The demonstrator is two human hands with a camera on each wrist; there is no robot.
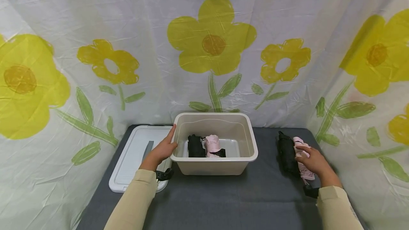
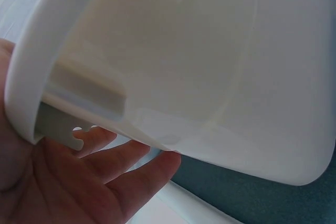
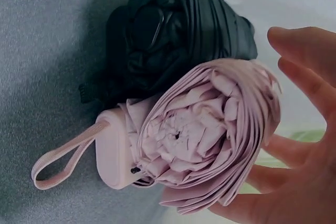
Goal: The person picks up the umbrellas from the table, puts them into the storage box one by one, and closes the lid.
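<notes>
My left hand (image 1: 162,152) is at the left rim of a beige plastic bin (image 1: 211,168), its fairly straight fingers (image 2: 142,179) touching the outer wall from below the rim. Inside the bin lie a folded black umbrella (image 1: 196,146) and a folded pink umbrella (image 1: 211,142), side by side. At the right, my right hand (image 1: 314,160) reaches over a second folded pink umbrella (image 3: 194,135), thumb and fingers spread around its far side. A second folded black umbrella (image 3: 178,24) lies against it on the table. The pink one's wrist strap (image 3: 63,161) points away from my hand.
A white lid (image 1: 127,166) lies flat to the left of the bin, partly under my left forearm. Dark grey cloth (image 1: 223,201) covers the table. Flower-printed white curtains (image 1: 153,81) hang close behind the table and along both sides.
</notes>
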